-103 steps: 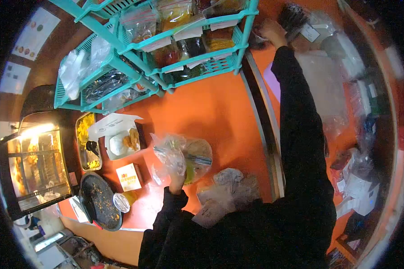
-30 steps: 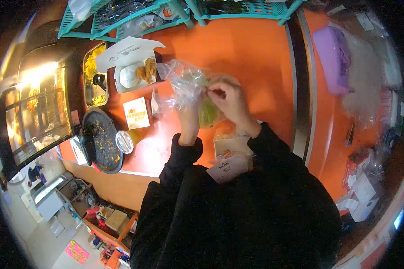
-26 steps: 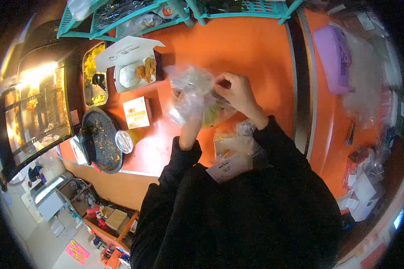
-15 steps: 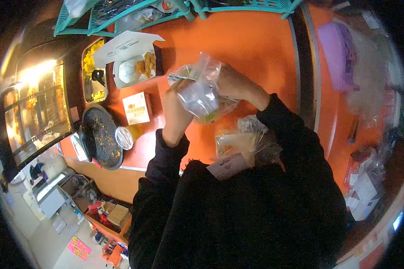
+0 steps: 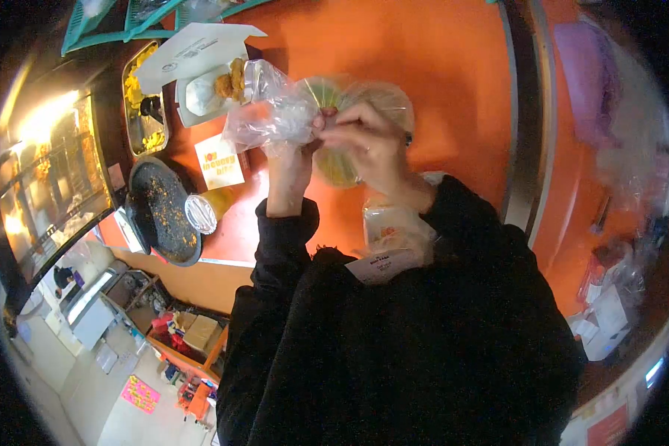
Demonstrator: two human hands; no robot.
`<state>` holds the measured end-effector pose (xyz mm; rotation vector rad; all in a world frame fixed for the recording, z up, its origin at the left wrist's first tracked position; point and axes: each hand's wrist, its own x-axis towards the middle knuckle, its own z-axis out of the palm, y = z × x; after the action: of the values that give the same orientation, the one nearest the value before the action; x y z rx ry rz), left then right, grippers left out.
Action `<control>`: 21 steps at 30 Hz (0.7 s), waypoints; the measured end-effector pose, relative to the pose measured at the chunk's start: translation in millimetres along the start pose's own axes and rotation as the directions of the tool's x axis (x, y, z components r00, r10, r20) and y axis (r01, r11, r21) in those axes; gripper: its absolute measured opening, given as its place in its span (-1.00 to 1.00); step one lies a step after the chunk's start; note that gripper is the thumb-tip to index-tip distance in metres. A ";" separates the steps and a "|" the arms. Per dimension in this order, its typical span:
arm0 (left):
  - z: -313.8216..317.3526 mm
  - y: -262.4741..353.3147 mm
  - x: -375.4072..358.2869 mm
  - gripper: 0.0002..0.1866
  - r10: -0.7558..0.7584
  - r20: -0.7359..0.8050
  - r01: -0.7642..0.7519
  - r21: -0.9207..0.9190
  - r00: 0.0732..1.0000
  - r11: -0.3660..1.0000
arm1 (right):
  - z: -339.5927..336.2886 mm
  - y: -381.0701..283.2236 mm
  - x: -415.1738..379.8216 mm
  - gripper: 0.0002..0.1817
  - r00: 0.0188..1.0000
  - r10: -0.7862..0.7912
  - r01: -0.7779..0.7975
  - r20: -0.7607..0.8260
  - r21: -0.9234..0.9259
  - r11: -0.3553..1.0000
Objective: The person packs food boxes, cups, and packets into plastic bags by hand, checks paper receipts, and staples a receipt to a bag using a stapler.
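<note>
My left hand [image 5: 290,167] is closed around the gathered neck of a clear plastic bag [image 5: 264,119], whose loose top spreads out to the left. The fingertips of my right hand [image 5: 375,149] pinch at the same neck, slightly blurred. Right of the neck, the filled part of the bag shows green and yellowish contents, partly covered by my right hand; I cannot make out what they are. Below my right forearm lies a plastic-wrapped pack [image 5: 394,230], partly hidden by my sleeve.
An open carton [image 5: 193,63] holds fried pieces and a white wrapped lump. Nearby are a printed white box [image 5: 219,162], a foil-lidded cup [image 5: 202,214], a dark crumb-covered pan [image 5: 163,215], a metal tray [image 5: 163,126] and a lit display case [image 5: 52,186]. Teal baskets [image 5: 137,26] stand at the back.
The bag has turned, its loose top swinging left and its filled part now on the right. My right hand has moved slightly down, with its fingers at the bag's neck. The view has shifted a little.
</note>
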<state>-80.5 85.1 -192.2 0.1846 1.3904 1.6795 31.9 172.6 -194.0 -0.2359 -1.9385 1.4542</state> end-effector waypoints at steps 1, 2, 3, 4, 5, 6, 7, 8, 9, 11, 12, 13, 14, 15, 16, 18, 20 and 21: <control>-0.3 -0.7 -1.9 -0.81 -0.005 -0.009 0.005 -0.002 1.000 1.000 | 1.3 1.4 -0.8 -0.89 0.985 0.159 -0.148 -0.060 0.157 0.977; 1.2 -1.9 -4.5 -0.80 0.009 -0.027 -0.011 -0.058 1.000 0.998 | 2.2 1.8 -1.5 -0.89 0.942 0.322 -0.279 -0.094 0.315 0.907; 5.0 -0.9 -6.8 -0.79 0.022 -0.046 -0.027 -0.114 0.999 0.993 | -0.9 -8.5 1.6 -0.86 0.852 0.523 -0.463 0.022 0.497 0.734; 6.9 -0.3 -7.5 -0.79 0.016 -0.054 -0.022 -0.115 0.998 0.993 | -1.8 -8.9 3.8 -0.86 0.848 0.530 -0.472 0.029 0.498 0.728; 8.5 0.1 -7.2 -0.79 0.054 -0.043 -0.058 -0.105 0.998 0.993 | -2.4 -7.2 5.6 -0.79 0.815 0.579 -0.483 0.028 0.586 0.651; 8.8 -1.0 -7.0 -0.79 0.093 -0.030 -0.096 -0.096 0.995 0.991 | -4.0 -6.5 8.5 -0.71 0.780 0.625 -0.483 0.033 0.666 0.568; 7.3 -3.7 -5.8 -0.79 0.089 -0.036 -0.092 -0.097 0.995 0.991 | -7.5 -8.6 15.1 -0.58 0.723 0.689 -0.552 0.052 0.643 0.531; 5.4 -6.6 -3.7 -0.79 0.110 -0.030 -0.112 -0.083 0.993 0.990 | -8.4 -5.9 15.5 -0.58 0.720 0.691 -0.556 0.056 0.643 0.527; 5.2 -7.7 -2.7 -0.80 0.132 -0.022 -0.133 -0.069 0.991 0.989 | -9.6 -2.4 15.7 -0.57 0.720 0.687 -0.580 0.097 0.629 0.518; 7.5 -6.3 -3.5 -0.80 0.154 -0.008 -0.154 -0.074 0.988 0.985 | -11.6 1.3 16.5 -0.56 0.716 0.684 -0.605 0.138 0.612 0.509; 8.6 -5.6 -4.0 -0.81 0.178 0.007 -0.177 -0.078 0.984 0.981 | -12.4 2.0 17.0 -0.57 0.706 0.686 -0.630 0.176 0.598 0.495; 8.6 -6.3 -4.0 -0.81 0.177 0.006 -0.176 -0.080 0.984 0.981 | -13.5 2.2 17.9 -0.58 0.695 0.687 -0.655 0.213 0.582 0.482; 8.4 -6.9 -3.8 -0.80 0.173 0.007 -0.173 -0.062 0.985 0.983 | -15.2 1.5 19.9 -0.58 0.694 0.687 -0.656 0.214 0.580 0.482; 8.3 -7.0 -3.9 -0.79 0.169 0.008 -0.169 -0.043 0.986 0.985 | -17.2 0.2 22.6 -0.57 0.676 0.694 -0.699 0.248 0.516 0.496; 8.5 -5.8 -4.6 -0.79 0.169 0.007 -0.169 -0.045 0.986 0.985 | -18.5 -0.6 24.5 -0.55 0.655 0.702 -0.736 0.280 0.449 0.507; 9.2 -2.0 -6.4 -0.86 0.109 0.023 -0.110 0.025 0.994 0.994 | -19.7 0.0 26.6 -0.56 0.660 0.702 -0.728 0.268 0.461 0.508; 6.1 -4.1 -5.5 -0.87 0.092 0.011 -0.093 0.046 0.996 0.995 | -19.3 0.9 27.4 -0.56 0.664 0.703 -0.720 0.255 0.473 0.508; 4.4 -5.5 -5.4 -0.88 0.077 -0.001 -0.076 0.069 0.997 0.995 | -18.6 1.2 28.0 -0.61 0.661 0.716 -0.713 0.222 0.483 0.508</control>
<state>-71.7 84.0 -193.0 0.2774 1.4619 1.6958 22.3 202.0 -181.0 -0.8654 -1.3475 2.4731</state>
